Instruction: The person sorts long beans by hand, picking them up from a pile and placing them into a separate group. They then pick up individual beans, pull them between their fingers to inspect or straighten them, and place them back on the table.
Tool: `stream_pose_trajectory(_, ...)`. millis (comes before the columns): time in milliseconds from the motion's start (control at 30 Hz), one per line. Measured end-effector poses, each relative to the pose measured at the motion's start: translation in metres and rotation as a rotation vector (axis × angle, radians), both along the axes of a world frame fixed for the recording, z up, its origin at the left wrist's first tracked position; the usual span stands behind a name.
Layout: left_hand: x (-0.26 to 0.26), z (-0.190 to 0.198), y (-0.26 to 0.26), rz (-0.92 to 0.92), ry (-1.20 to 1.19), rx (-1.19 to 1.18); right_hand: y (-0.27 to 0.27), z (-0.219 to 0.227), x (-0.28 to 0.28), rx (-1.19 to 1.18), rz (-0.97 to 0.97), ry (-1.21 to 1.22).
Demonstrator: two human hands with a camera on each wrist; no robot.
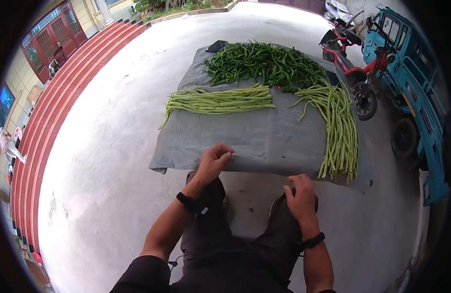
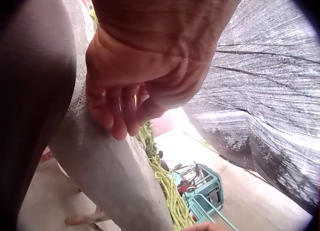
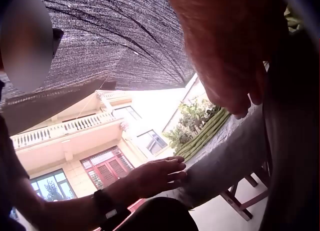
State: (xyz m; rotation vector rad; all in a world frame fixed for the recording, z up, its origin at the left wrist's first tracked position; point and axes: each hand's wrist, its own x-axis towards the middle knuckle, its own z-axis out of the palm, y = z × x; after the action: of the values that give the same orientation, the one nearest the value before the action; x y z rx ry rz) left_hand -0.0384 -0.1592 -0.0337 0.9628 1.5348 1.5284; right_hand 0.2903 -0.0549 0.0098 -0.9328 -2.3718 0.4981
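Note:
My left hand (image 1: pixel 215 161) is over the near edge of the grey cloth (image 1: pixel 235 134), its fingers loosely bent with nothing between them. In the left wrist view the same hand (image 2: pixel 145 80) has its fingertips close to the cloth's edge. Above my right knee, just off the cloth's near edge, hovers my right hand (image 1: pixel 301 195), relaxed and holding nothing. One bundle of long beans (image 1: pixel 220 100) lies crosswise beyond the left hand. A second bundle of long beans (image 1: pixel 340 132) runs lengthwise on the right side, nearest the right hand.
Green chili peppers (image 1: pixel 264 63) are heaped at the cloth's far end, with a dark flat object (image 1: pixel 216 46) at their left. To the right stand a red bike (image 1: pixel 347 63) and a blue cargo tricycle (image 1: pixel 411 88). Red steps (image 1: pixel 79 93) rise on the left.

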Motion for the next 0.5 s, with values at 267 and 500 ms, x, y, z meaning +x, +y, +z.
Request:
stream_pose_trajectory(267, -0.014, 0.027, 0.046, 0.248, 0.632, -0.026, -0.006, -0.005, -0.006, 0.055, -0.073, -0.105)
stream_pose_trajectory(500, -0.058, 0.014, 0.096, 0.441, 1.113, -0.135, -0.003, -0.006, 0.000, 0.071, -0.080, -0.106)
